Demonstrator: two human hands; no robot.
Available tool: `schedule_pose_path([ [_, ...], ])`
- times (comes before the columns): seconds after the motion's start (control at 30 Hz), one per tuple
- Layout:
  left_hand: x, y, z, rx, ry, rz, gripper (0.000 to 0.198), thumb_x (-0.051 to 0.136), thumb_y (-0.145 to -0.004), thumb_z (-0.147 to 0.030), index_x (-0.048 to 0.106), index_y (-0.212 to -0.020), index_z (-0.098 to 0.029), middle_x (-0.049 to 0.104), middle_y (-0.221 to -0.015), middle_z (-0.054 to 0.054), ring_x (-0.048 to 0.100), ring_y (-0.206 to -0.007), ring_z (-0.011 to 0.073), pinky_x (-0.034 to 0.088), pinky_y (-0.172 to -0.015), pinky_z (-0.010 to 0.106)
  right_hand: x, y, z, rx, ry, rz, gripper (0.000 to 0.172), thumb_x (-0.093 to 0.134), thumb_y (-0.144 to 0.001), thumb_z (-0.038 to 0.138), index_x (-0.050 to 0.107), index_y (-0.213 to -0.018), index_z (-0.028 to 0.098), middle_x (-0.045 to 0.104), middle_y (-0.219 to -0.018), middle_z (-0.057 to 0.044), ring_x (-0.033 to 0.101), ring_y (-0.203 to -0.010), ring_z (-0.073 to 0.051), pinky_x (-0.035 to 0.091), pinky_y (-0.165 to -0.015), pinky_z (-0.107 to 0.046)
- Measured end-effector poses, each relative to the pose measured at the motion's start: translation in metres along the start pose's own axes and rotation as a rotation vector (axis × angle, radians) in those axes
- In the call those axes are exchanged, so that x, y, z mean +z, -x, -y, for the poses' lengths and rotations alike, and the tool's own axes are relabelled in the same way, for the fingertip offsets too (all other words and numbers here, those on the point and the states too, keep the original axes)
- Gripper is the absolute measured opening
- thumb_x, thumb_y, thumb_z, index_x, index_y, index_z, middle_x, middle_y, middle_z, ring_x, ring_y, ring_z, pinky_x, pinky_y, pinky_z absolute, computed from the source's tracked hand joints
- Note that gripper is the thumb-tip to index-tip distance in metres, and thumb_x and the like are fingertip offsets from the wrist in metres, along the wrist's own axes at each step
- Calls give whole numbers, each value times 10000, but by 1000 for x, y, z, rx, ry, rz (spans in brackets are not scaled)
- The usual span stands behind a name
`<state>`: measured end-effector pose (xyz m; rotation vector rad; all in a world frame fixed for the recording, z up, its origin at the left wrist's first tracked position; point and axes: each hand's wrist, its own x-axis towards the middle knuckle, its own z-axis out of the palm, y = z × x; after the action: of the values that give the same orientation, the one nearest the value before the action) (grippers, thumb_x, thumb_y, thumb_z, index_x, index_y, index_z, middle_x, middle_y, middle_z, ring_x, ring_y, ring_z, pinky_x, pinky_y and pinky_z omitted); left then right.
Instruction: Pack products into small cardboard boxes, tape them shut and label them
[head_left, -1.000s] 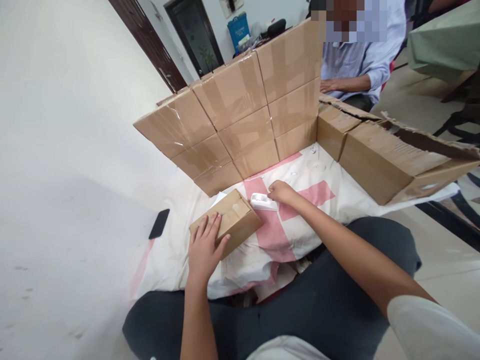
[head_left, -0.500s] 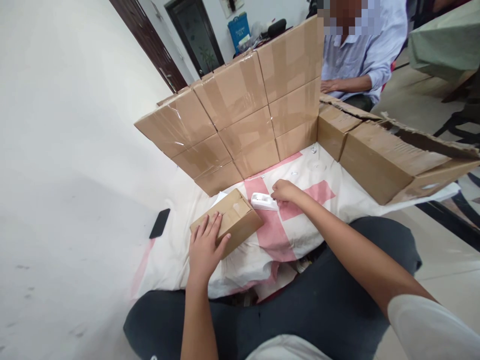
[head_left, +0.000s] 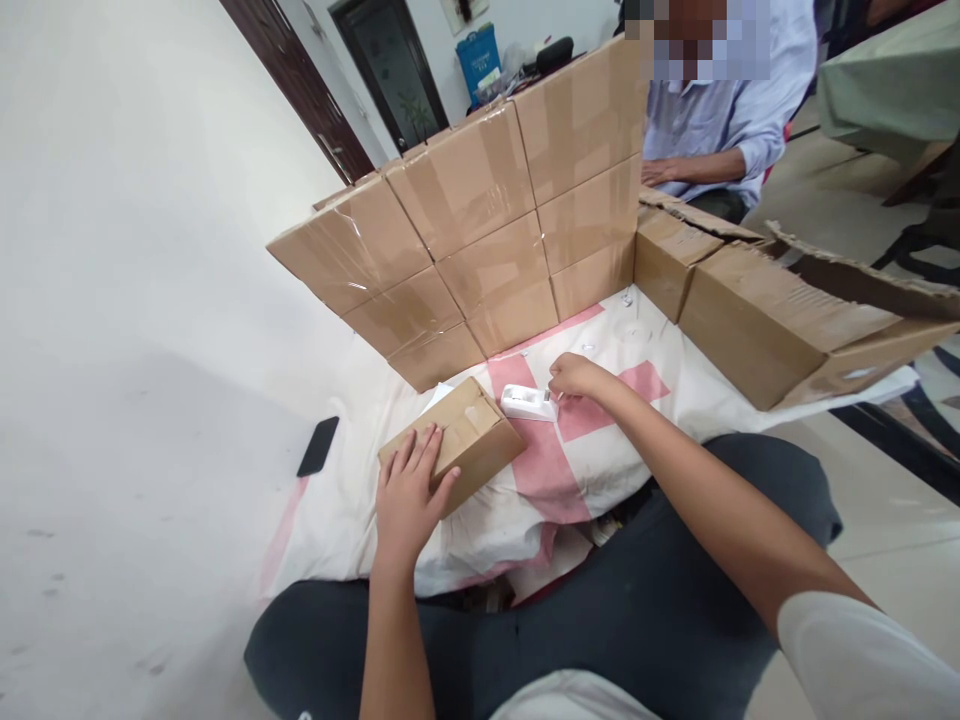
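Note:
A small brown cardboard box (head_left: pixel 480 455) lies closed on the cloth-covered table in front of me. My left hand (head_left: pixel 411 495) rests on its near left end, fingers spread over the top and thumb against the side. Just beyond the box's far right end sits a white tape dispenser (head_left: pixel 528 403). Beside the dispenser's right, cutter end, my right hand (head_left: pixel 573 376) is closed in a pinch on a strip of tape, which is thin and hard to see.
Stacked, taped cardboard boxes (head_left: pixel 491 250) form a wall behind. More boxes, one torn (head_left: pixel 765 310), stand at right. A black phone (head_left: pixel 318 446) lies at left on the white-and-pink cloth (head_left: pixel 551 475). A person (head_left: pixel 739 120) sits beyond the wall.
My right hand has shifted slightly right and away from me, off the dispenser's cutter end. The left hand and the box have hardly moved.

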<state>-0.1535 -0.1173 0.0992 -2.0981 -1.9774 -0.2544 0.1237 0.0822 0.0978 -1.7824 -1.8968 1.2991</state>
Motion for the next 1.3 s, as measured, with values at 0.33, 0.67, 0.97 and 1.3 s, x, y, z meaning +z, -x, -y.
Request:
schedule_pose_path([
  [0.33,1,0,0,8,-24,-14,566,444,-1010,-476,399,-1538,-278,471,-1562,34,367,-1493,290,368,-1152,495,-4,9,2,10,-91,7,280,699,-715,55,481,-594,184,655,-574,-25,631,-448,-156,461,-443,-229],
  [0.67,3,-2,0,2,-47,-38,546,451,-1007,-477,435,-1513,-273,479,-1554,21,392,-1478,293,400,-1112,488,4,7,0,8,-133,39,332,596,-706,-8,387,-553,200,599,-492,-16,640,-500,-168,480,-512,-233],
  [0.97,3,-1,0,-11,-17,-36,554,481,-994,-463,418,-1522,-309,486,-1551,17,386,-1483,299,383,-1134,504,4,6,-6,-32,-105,45,384,566,-685,-32,300,-545,207,627,-535,-19,643,-479,-162,425,-486,-227],
  [1.3,3,-2,2,-3,-34,-7,557,440,-1011,-484,393,-1534,-301,470,-1563,18,374,-1489,292,390,-1122,485,13,2,-14,-46,-153,46,391,554,-637,-39,274,-566,224,562,-498,5,630,-464,-167,431,-456,-222],
])
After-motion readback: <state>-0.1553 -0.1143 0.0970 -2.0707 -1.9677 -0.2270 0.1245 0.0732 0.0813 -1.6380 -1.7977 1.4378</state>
